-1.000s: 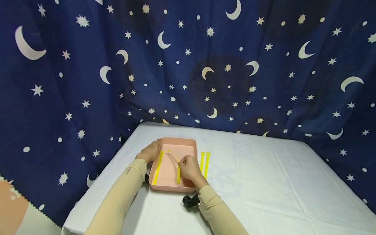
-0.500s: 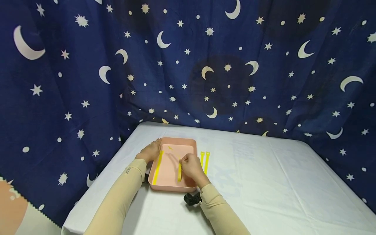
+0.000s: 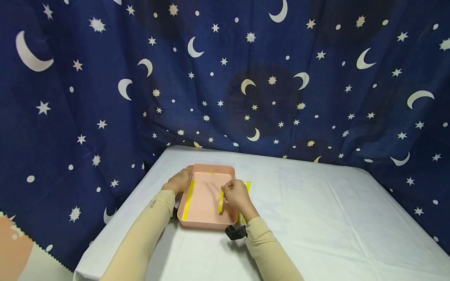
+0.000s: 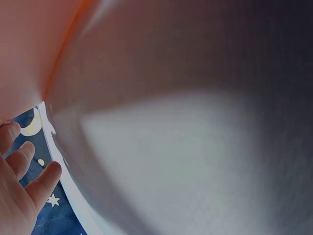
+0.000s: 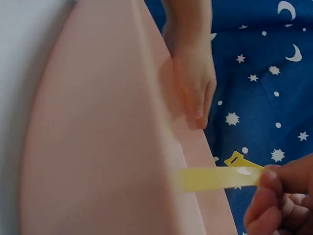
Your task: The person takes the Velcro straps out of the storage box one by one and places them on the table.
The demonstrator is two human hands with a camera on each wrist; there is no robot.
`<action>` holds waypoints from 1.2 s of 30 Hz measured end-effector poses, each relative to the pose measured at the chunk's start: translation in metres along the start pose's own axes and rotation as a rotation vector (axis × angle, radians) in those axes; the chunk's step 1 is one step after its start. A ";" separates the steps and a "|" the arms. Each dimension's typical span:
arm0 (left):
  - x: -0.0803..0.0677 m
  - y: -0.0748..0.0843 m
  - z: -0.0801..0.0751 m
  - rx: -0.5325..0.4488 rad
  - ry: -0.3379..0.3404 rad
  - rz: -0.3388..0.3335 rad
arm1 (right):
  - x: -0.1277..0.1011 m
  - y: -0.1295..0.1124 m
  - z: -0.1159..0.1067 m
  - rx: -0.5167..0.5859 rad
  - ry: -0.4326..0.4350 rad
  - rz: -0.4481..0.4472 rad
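My left hand [image 3: 181, 179] rests on the left wall of a pink rectangular tray [image 3: 207, 225]. Its fingers [image 4: 45, 182], rather straight, spread along the tray's outer side in the left wrist view. Over the tray's right part, my right hand [image 3: 238, 194] pinches a yellow plastic strap [image 5: 220, 179] between thumb and fingertips. One end of this strap hangs down toward the tray floor; its slotted head [image 5: 236, 159] sticks out beyond the fingers. A second yellow strap [image 3: 189, 201] lies straight along the tray's left side.
Right of the tray, partly behind my right hand, yellow straps [image 3: 248, 187] lie on the white tablecloth [image 3: 316, 218]. A black device [image 3: 235, 232] sits at my right wrist. A blue curtain [image 3: 225, 78] with moons and stars hangs behind the table.
My right hand has moved right and slightly up with the pinched strap, which now hangs nearer the tray's right wall. The left hand and the strap on the left stay put.
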State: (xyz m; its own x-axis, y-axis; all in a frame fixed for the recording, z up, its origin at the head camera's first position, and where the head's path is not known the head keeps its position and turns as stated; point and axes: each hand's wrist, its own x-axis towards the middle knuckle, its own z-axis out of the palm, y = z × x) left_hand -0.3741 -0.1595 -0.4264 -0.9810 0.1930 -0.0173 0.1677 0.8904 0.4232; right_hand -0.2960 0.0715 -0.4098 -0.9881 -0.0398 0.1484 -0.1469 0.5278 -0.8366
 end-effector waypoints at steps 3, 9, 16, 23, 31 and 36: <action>0.000 0.000 0.000 -0.003 -0.001 0.001 | 0.001 0.001 -0.004 0.021 0.007 0.019; 0.000 -0.001 0.001 -0.004 0.002 0.012 | 0.003 0.004 -0.013 0.022 0.004 0.049; 0.001 -0.002 0.002 0.005 0.006 0.021 | 0.004 0.004 -0.024 0.017 -0.009 0.055; 0.000 -0.001 0.000 0.021 0.003 0.012 | 0.007 0.007 -0.031 0.041 -0.018 0.083; -0.001 -0.001 0.000 0.011 -0.007 0.016 | 0.008 0.010 -0.039 0.058 -0.029 0.128; -0.001 0.000 0.000 0.010 -0.006 0.014 | 0.008 0.013 -0.045 0.069 -0.032 0.138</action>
State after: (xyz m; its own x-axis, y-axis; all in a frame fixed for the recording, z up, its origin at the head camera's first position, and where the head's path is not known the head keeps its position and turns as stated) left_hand -0.3731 -0.1601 -0.4264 -0.9780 0.2080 -0.0165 0.1826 0.8916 0.4144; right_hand -0.3040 0.1163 -0.3953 -0.9999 0.0013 0.0140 -0.0117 0.4707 -0.8822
